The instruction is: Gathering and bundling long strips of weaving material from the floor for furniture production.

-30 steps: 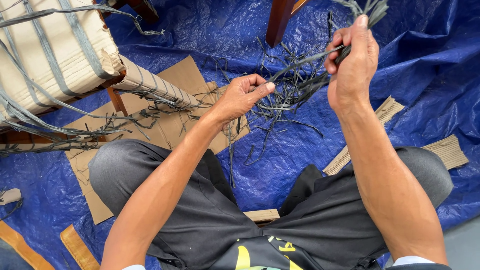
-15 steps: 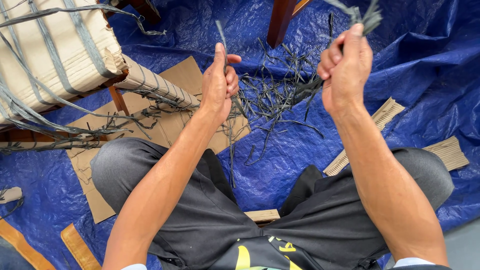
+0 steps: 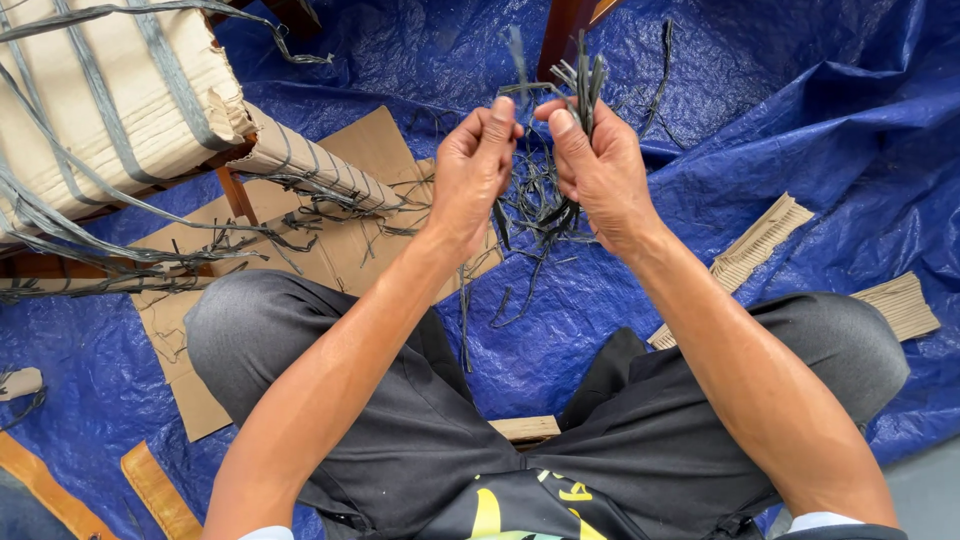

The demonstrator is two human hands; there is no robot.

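the person sits cross-legged on a blue tarp [image 3: 800, 130], both hands raised close together in the upper middle of the frame. the right hand [image 3: 600, 165] is closed around a bundle of dark grey strips [image 3: 585, 80], whose cut ends stick up above the fist and whose loose tails hang down below it in a tangle. the thumb presses against the bundle and the other fingers wrap behind it, so that hand is clamped on the strips. the left hand [image 3: 475, 170] sits just beside it, fingers curled together and its fingertips pinched on a single thin strip [image 3: 517, 55] that rises, blurred, above the knuckles; a few more strands dangle beneath this hand towards the lap.

below the hands, more loose dark strips lie scattered on the tarp and on a flat sheet of cardboard [image 3: 350, 250] in the left middle of the frame. in the upper left stands a cardboard-wrapped piece of furniture [image 3: 90, 110] bound with grey straps, some of them slack and trailing. a reddish wooden leg [image 3: 565, 30] shows at the top centre, just behind the hands. strips of corrugated cardboard [image 3: 760, 245] lie on the tarp at the right, well apart from the hands. the person's grey trousers [image 3: 300, 330] fill the lower part of the frame.
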